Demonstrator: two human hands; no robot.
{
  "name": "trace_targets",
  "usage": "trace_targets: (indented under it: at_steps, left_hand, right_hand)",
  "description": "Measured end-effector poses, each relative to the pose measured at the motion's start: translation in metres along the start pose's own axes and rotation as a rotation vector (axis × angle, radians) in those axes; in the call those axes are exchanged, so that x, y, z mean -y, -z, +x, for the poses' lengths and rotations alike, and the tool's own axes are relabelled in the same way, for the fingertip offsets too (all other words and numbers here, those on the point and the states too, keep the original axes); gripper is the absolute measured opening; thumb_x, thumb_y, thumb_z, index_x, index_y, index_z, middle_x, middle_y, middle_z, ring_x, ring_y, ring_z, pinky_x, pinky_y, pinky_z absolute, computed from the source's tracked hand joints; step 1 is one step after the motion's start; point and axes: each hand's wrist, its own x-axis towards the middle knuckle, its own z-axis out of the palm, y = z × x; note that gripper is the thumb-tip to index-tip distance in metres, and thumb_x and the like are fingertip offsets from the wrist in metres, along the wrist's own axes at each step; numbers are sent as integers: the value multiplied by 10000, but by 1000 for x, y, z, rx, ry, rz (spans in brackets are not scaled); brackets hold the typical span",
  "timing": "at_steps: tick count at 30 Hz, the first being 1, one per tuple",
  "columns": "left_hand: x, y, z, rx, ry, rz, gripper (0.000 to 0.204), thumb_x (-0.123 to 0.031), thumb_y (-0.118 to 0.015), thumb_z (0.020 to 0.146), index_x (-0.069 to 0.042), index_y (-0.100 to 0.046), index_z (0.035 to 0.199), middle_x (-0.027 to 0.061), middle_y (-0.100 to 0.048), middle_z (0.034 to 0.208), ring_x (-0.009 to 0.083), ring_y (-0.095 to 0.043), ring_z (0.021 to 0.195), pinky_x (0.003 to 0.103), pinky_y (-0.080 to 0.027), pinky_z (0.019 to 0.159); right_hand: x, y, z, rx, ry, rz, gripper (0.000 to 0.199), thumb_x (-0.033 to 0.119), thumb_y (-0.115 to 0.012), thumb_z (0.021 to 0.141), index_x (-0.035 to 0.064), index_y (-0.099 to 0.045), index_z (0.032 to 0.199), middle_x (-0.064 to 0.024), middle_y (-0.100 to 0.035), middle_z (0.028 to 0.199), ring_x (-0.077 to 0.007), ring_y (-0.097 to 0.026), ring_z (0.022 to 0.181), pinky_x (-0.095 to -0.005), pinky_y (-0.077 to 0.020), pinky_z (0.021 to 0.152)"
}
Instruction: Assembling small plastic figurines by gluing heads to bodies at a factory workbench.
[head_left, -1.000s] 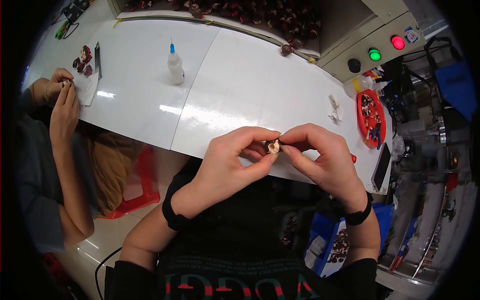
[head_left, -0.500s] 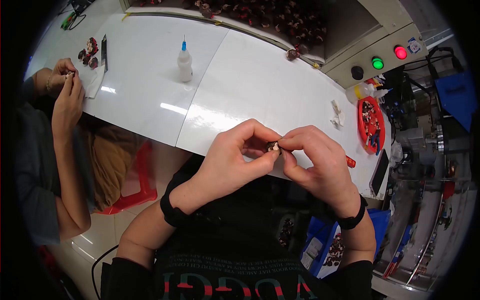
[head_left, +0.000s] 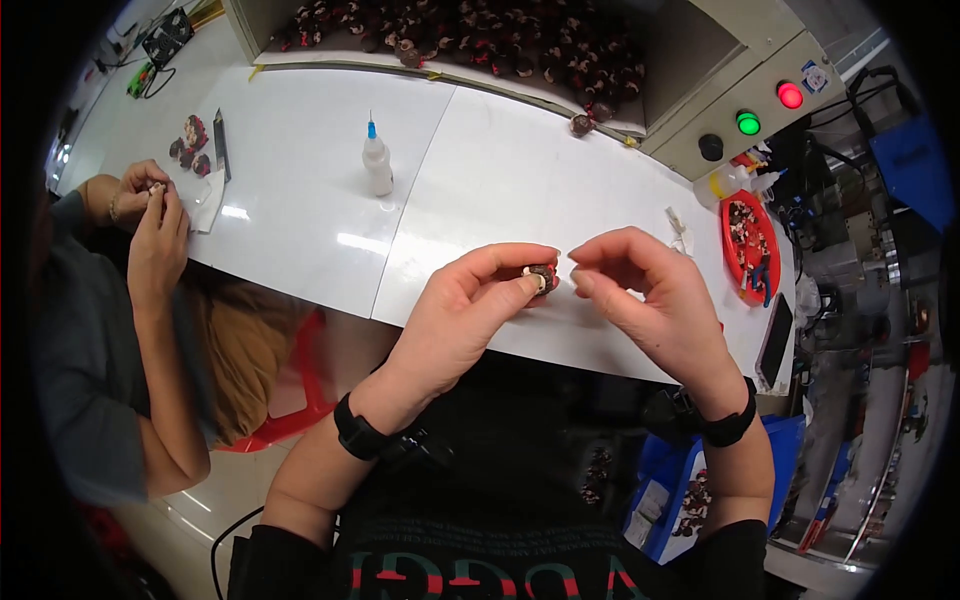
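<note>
A small round piece [head_left: 541, 276], dark brown and cream with a bit of red, sits between the thumb and fingers of my left hand [head_left: 452, 312]. Its underside is hidden by the fingers. Just to the right of it, apart from the piece, my right hand [head_left: 660, 305] is raised with the thumb and forefinger tips a little apart. I make out nothing between them. Both hands are over the near edge of the white table [head_left: 500, 190].
A needle-tipped bottle [head_left: 377, 165] stands upright on the table. At right are a red tray [head_left: 728, 245] of small parts, a phone [head_left: 776, 340] and a crumpled tissue [head_left: 680, 232]. Many brown pieces fill the lit cabinet [head_left: 440, 70] behind. A co-worker [head_left: 110, 370] works at left.
My right hand has come away from the piece, its fingertips now apart. The left hand still holds the piece, now turned so more of it shows. The whole view has shifted slightly.
</note>
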Motion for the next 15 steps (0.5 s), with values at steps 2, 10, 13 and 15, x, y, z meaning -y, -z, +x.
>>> trace_targets:
  at_steps: [2, 10, 13, 15]
  left_hand:
    - [0, 0, 1, -8, 1, 7, 300, -67, -551, 933, 10, -553, 1224, 79, -625, 1112, 122, -588, 1019, 252, -469, 916]
    - [3, -2, 0, -76, -30, 35, 300, -51, -560, 924, 37, -544, 1211, 91, -618, 1131, 122, -593, 1027, 247, -476, 907]
    - [5, -4, -1, -86, -64, 18, 308, -34, -565, 915, 41, -539, 1212, 94, -616, 1139, 124, -599, 1023, 242, -480, 901]
    - [5, -5, -2, -83, -64, 28, 308, -28, -563, 913, 42, -539, 1212, 95, -617, 1138, 120, -604, 1014, 242, -490, 886]
  right_hand:
    - [-1, -6, 1, 1, -29, 22, 145, 66, -639, 864, -15, -621, 983, -72, -664, 884, -130, -646, 785, -256, -526, 721]
    - [1, -10, 12, 53, -21, -107, 183, 93, -662, 824, -30, -609, 949, -108, -659, 862, -149, -646, 748, -260, -525, 675]
    - [5, -11, 13, 47, -24, -136, 179, 88, -663, 808, -31, -599, 924, -119, -651, 851, -172, -650, 746, -280, -529, 672]
    - [5, -14, 11, 37, -10, -142, 173, 82, -660, 801, -33, -591, 910, -128, -645, 844, -190, -653, 748, -290, -531, 674]
